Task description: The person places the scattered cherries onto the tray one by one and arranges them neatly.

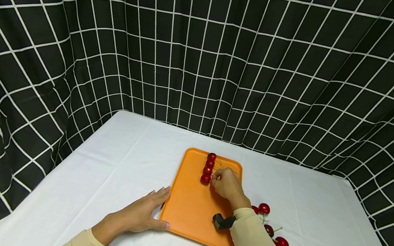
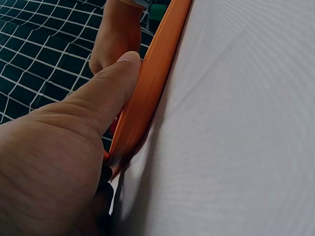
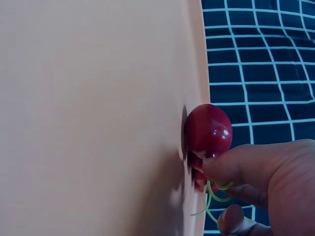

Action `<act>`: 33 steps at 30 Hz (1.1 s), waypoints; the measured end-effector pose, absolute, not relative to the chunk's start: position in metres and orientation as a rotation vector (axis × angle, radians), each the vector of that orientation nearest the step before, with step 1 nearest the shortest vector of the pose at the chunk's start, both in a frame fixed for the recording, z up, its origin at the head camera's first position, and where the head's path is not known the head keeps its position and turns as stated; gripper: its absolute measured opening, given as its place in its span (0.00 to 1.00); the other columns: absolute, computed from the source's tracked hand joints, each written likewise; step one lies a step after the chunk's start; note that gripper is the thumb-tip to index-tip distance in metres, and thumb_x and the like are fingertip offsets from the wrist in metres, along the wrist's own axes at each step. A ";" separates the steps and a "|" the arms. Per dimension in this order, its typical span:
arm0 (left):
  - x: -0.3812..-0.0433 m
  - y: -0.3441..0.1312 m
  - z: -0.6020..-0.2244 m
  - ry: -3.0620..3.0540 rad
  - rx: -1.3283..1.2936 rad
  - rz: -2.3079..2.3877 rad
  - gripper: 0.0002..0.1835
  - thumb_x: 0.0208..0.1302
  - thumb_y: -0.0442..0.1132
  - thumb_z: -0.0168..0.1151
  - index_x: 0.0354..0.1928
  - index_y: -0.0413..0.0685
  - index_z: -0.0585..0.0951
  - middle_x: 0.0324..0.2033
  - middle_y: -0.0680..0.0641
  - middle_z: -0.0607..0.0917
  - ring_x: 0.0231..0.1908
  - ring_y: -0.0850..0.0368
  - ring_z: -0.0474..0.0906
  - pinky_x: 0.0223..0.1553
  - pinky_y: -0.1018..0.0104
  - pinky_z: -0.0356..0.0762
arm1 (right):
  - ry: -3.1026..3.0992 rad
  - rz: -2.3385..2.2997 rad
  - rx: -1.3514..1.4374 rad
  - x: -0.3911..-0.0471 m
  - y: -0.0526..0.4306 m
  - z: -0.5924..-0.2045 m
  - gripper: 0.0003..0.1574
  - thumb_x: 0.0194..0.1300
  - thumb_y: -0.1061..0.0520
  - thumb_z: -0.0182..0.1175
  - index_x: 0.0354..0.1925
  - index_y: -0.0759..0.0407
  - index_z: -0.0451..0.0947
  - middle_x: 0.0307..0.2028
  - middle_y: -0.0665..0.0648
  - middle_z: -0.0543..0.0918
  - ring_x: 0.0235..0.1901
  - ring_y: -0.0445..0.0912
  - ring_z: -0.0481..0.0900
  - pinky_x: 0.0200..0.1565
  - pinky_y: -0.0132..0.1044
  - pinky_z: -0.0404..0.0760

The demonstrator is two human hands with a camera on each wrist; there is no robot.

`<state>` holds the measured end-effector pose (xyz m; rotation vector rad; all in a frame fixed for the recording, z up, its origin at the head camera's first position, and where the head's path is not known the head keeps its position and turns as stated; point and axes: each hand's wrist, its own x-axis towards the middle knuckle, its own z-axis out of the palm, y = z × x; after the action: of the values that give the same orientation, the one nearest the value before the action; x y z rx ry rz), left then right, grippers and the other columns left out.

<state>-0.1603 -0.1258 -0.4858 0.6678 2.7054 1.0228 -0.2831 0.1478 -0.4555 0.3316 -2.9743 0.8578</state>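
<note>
An orange tray (image 1: 190, 216) lies on the white tabletop. Several red cherries (image 1: 207, 170) form a line near its far end, their stems pointing right. At the near end of that line my right hand (image 1: 227, 184) pinches a cherry (image 3: 209, 129) by its stem side, the thumb touching it in the right wrist view. Thin green stems (image 3: 209, 199) hang beside those fingers. My left hand (image 1: 142, 213) rests at the tray's near left corner, fingers straight along the left edge and thumb on the near rim. The left wrist view shows the thumb against the orange rim (image 2: 152, 78).
More cherries with stems (image 1: 281, 243) lie on the white cloth (image 1: 129, 159) right of the tray, partly hidden by my right forearm. A black curtain with a white grid (image 1: 192, 53) surrounds the table's back and sides.
</note>
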 end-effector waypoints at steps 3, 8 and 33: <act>-0.160 -0.126 -0.486 2.705 0.668 1.024 0.57 0.49 0.69 0.66 0.73 0.40 0.58 0.73 0.47 0.52 0.72 0.47 0.45 0.70 0.51 0.43 | -2.967 0.868 0.330 -0.283 0.148 -0.457 0.08 0.56 0.61 0.68 0.23 0.52 0.81 0.14 0.46 0.75 0.27 0.46 0.72 0.26 0.36 0.72; -0.160 -0.126 -0.486 2.700 0.660 1.022 0.57 0.50 0.68 0.66 0.73 0.41 0.57 0.74 0.47 0.52 0.72 0.46 0.45 0.70 0.51 0.43 | -2.974 0.882 0.328 -0.282 0.149 -0.457 0.07 0.57 0.60 0.67 0.24 0.52 0.81 0.13 0.46 0.75 0.27 0.46 0.72 0.27 0.36 0.72; -0.161 -0.125 -0.484 2.691 0.666 1.004 0.57 0.50 0.68 0.65 0.73 0.40 0.56 0.73 0.46 0.50 0.72 0.47 0.44 0.70 0.49 0.41 | -2.787 0.999 0.456 -0.262 0.175 -0.400 0.06 0.60 0.58 0.67 0.36 0.57 0.85 0.34 0.56 0.77 0.33 0.53 0.72 0.31 0.42 0.74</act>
<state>-0.1607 -0.1252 -0.4841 0.6662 2.6909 1.0039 -0.2622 0.1746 -0.3999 0.4558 -2.7870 0.9987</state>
